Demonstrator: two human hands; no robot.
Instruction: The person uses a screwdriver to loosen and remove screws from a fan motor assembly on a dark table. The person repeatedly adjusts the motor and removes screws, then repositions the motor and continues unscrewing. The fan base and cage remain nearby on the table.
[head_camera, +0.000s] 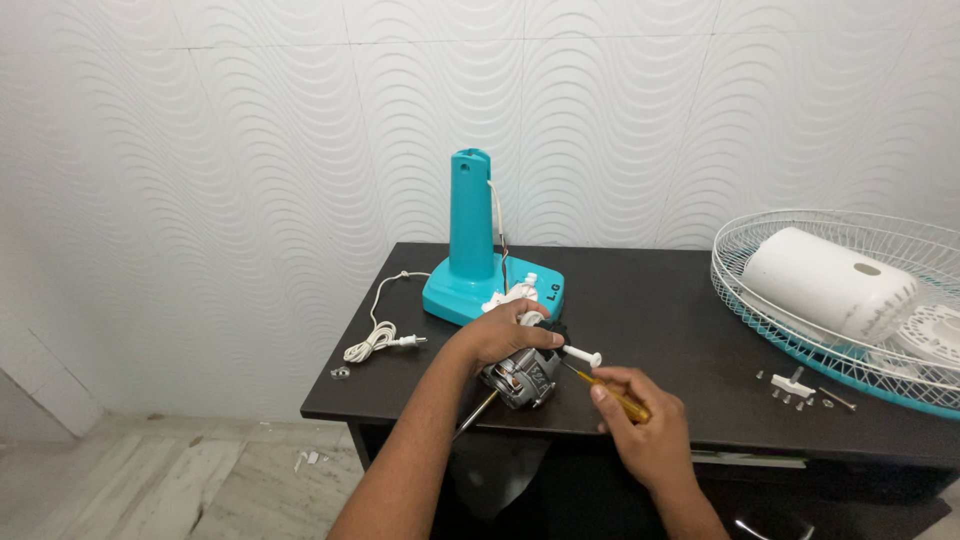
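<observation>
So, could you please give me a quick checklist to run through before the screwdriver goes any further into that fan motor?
1. Left hand grips fan motor: ok.
2. Right hand holds yellow-handled screwdriver: ok.
3. Screwdriver tip seated on a screw: cannot tell, too small.
4. Motor supported on dark table: ok, though near the front edge.
5. Power plug lies loose on the table, in no socket: ok.
6. Small loose parts kept apart near fan grille: ok.

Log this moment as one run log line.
left hand: holds fan motor on table | right hand: screwdriver tip at motor | behind: teal fan stand
</observation>
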